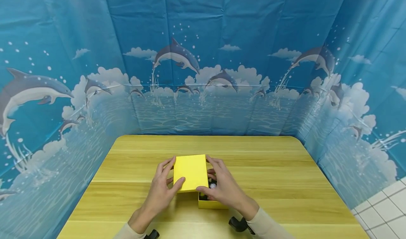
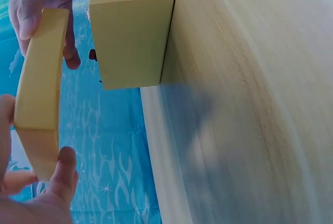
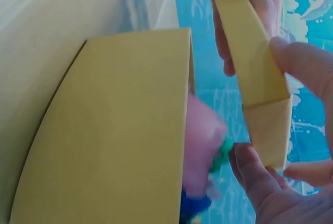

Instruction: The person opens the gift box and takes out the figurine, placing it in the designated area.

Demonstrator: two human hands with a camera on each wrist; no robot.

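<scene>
A square yellow box lid (image 1: 191, 173) is held up between both hands. My left hand (image 1: 158, 191) grips its left side, thumb on the top face. My right hand (image 1: 229, 189) grips its right side, thumb near the front corner. Below and to the right of the lid stands the yellow box (image 1: 213, 204), uncovered and partly hidden by my right hand. The right wrist view shows a pink item (image 3: 203, 140) and a green item (image 3: 221, 156) sticking up past the box's rim; their kind is unclear. In the left wrist view, the lid (image 2: 40, 83) is apart from the box (image 2: 132, 44).
The box stands on a wood-grain table (image 1: 260, 182) with rounded far corners. A blue curtain (image 1: 203, 115) printed with dolphins surrounds the table's back and sides. White floor tiles (image 1: 385, 207) appear at the lower right.
</scene>
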